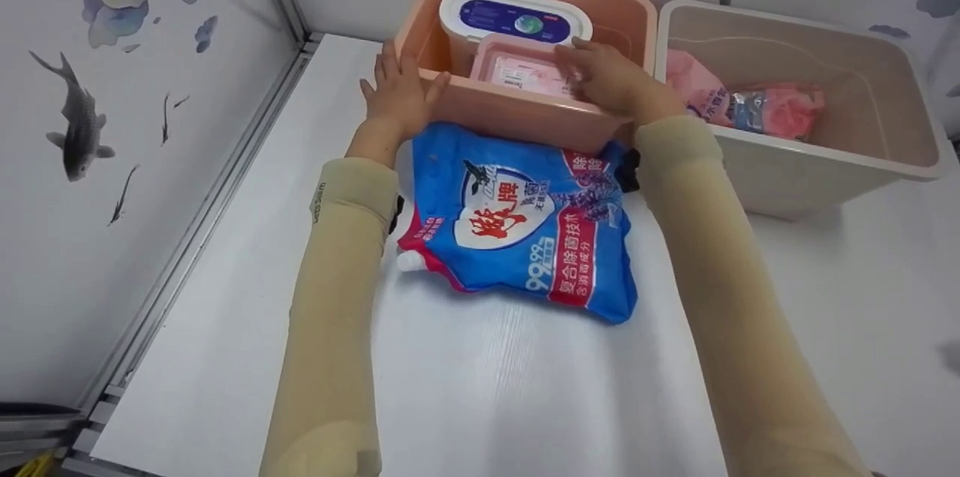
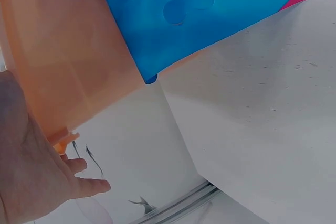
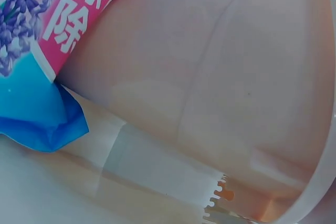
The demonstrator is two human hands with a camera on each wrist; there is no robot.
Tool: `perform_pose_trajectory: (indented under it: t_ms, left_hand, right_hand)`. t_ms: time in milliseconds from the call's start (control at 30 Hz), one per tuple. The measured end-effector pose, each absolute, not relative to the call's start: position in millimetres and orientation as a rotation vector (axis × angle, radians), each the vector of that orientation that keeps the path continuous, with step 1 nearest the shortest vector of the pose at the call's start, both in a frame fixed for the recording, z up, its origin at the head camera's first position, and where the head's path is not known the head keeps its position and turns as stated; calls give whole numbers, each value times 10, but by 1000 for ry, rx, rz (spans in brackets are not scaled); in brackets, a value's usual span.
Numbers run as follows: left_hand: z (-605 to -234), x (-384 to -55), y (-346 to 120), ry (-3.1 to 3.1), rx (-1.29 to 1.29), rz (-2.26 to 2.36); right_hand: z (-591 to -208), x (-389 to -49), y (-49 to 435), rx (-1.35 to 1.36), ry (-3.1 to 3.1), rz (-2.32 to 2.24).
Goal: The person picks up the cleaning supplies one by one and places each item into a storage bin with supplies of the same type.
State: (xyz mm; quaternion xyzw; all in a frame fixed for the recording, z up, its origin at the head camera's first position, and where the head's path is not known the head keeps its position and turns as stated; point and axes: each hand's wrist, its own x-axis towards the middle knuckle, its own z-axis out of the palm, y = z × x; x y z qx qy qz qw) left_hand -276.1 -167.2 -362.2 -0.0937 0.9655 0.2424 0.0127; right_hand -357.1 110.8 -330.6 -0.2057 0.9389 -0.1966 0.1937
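My left hand (image 1: 401, 96) rests on the front left corner of the orange storage bin (image 1: 517, 103), fingers spread along the side and thumb toward the front wall. In the left wrist view, the same hand (image 2: 44, 174) lies against the bin's corner, its fingertips outside the wall. Inside the bin, my right hand (image 1: 611, 79) grips the right end of a pink plastic box (image 1: 517, 74) with a label. Behind that box stands a white-lidded tub (image 1: 517, 16) with a dark blue label. The right wrist view shows no part of my right hand.
A blue detergent refill pouch (image 1: 517, 222) with a white spout lies on the white table (image 1: 465, 394), against the bin's front. To the right stands a beige bin (image 1: 795, 162) with pink packages (image 1: 787, 109) inside. A wall with fish prints borders the table at left.
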Motion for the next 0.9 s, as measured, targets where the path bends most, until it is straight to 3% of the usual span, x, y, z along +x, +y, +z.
perform_pose_trajectory:
  t_ms: [900]
  left_hand:
    - [-3589, -2741, -1696, 2991, -246, 712]
  right_hand:
    - [-3084, -3380, 1462, -506, 2796, -765]
